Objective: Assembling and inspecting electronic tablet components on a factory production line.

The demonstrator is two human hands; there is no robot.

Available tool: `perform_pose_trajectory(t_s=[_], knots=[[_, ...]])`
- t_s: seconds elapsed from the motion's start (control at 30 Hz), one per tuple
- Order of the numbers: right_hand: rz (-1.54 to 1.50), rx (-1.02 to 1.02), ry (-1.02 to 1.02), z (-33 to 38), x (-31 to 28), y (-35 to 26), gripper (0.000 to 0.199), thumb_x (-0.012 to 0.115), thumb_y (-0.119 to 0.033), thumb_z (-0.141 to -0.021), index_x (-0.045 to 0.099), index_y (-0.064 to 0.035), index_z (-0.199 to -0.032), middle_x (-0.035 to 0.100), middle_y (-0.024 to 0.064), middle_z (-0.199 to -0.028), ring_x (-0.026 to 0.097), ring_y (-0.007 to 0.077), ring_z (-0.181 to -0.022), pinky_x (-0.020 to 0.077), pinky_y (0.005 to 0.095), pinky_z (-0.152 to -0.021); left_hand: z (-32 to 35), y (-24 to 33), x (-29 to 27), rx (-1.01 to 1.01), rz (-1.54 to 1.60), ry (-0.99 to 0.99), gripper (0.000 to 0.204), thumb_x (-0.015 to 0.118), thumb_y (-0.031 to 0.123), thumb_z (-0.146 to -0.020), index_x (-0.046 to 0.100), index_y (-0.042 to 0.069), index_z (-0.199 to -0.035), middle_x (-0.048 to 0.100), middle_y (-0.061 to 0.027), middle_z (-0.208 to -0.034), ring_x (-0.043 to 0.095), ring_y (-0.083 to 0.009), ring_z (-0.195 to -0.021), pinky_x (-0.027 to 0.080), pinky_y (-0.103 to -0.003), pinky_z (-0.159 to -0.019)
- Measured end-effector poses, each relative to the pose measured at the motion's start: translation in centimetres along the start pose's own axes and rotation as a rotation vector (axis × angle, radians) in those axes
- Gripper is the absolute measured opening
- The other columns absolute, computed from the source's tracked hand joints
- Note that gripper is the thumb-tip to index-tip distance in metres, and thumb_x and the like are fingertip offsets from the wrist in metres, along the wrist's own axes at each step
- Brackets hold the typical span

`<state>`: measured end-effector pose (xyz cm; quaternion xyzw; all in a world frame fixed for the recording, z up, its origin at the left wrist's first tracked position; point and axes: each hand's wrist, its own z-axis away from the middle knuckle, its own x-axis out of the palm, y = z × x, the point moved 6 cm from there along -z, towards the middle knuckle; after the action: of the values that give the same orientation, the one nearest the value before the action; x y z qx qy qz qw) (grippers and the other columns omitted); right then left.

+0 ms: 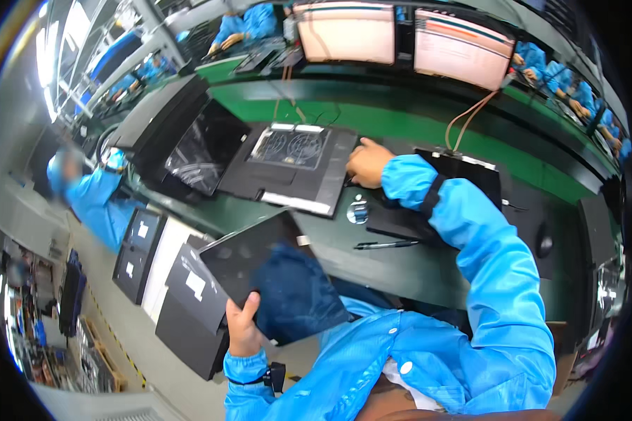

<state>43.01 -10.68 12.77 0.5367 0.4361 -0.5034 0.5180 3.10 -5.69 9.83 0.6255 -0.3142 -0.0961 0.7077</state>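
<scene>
Grasped w/ fingers of L hand (244, 330) lower-left edge of dark glossy panel (274, 277), w/ thumb on front face; held tilted near green table (414, 270). Had fingers of R hand (369, 163) bent at right edge of black flat case (281, 179); could not tell if gripping or only touching. Saw nearby black pen (386, 245) & small round item (358, 210).

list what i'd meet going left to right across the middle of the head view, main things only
co-worker in blue → black slab with white labels → dark glossy panel held in the left hand → right hand → dark computer mouse
</scene>
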Motion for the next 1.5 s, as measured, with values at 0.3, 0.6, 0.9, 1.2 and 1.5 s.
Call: perform_pose_trajectory(t_s=[0.3, 0.6, 0.9, 1.2, 1.5], knots=[[-0.577, -0.418, 0.449, 10.7, -11.8, -10.1, 0.029, 0.073, -0.009, -0.089, 0.07, -0.0078, -0.117, 0.07, 0.0106, -0.096, 0.066, 0.0303, -0.095, 0.0468, 0.0495, -0.102, -0.4, 2.3, 1.9, 0.126, -0.718, -0.406, 0.027, 0.079, 0.008, -0.089, 0.067, -0.008, -0.107, 0.075, -0.013, -0.092, 0.073, -0.0182, -0.086, 0.055, -0.03, -0.075], [-0.513, -0.395, 0.752, 14.1, -12.8, -11.6, 0.031, 0.078, -0.007, -0.082, 0.07, -0.0069, -0.111, 0.068, 0.0069, -0.094, 0.066, 0.027, -0.091, 0.0491, 0.0477, -0.094, -0.1, 1.5, 2.2, -0.012, -0.729, -0.224, 0.025, 0.073, 0.003, -0.092, 0.067, -0.006, -0.115, 0.073, -0.0153, -0.109, 0.073, -0.0226, -0.091, 0.058, -0.038, -0.09], [-0.654, -0.088, 0.927, 15.0, -9.2, -12.9, 0.022, 0.078, -0.01, -0.085, 0.072, -0.0043, -0.104, 0.071, 0.009, -0.086, 0.067, 0.026, -0.076, 0.0504, 0.0372, -0.069, -4.3, -1.8, 4.0, -0.203, 0.647, 0.267, 0.017, 0.071, 0.007, -0.097, 0.069, 0.001, -0.113, 0.073, -0.0077, -0.117, 0.067, -0.0166, -0.113, 0.055, -0.028, -0.104], [-0.673, -0.048, 0.919, 14.2, -8.3, -12.2, 0.021, 0.077, -0.013, -0.086, 0.072, -0.0042, -0.104, 0.068, 0.0079, -0.084, 0.067, 0.0268, -0.075, 0.0516, 0.0382, -0.07, -4.4, -2.1, 6.3, -0.259, 0.721, 0.034, 0.021, 0.067, 0.011, -0.1, 0.07, 0.007, -0.12, 0.073, -0.0076, -0.122, 0.066, -0.0243, -0.118, 0.05, -0.049, -0.111], [-0.662, -0.118, 0.849, 13.9, -7.9, -11.7, 0.018, 0.076, -0.012, -0.087, 0.071, -0.0048, -0.103, 0.067, 0.0088, -0.082, 0.066, 0.0288, -0.074, 0.0508, 0.0401, -0.068, -5.0, -2.6, 5.6, -0.233, 0.687, 0.046, 0.031, 0.062, 0.013, -0.102, 0.063, 0.006, -0.133, 0.067, -0.0114, -0.135, 0.063, -0.0296, -0.125, 0.048, -0.051, -0.112]])
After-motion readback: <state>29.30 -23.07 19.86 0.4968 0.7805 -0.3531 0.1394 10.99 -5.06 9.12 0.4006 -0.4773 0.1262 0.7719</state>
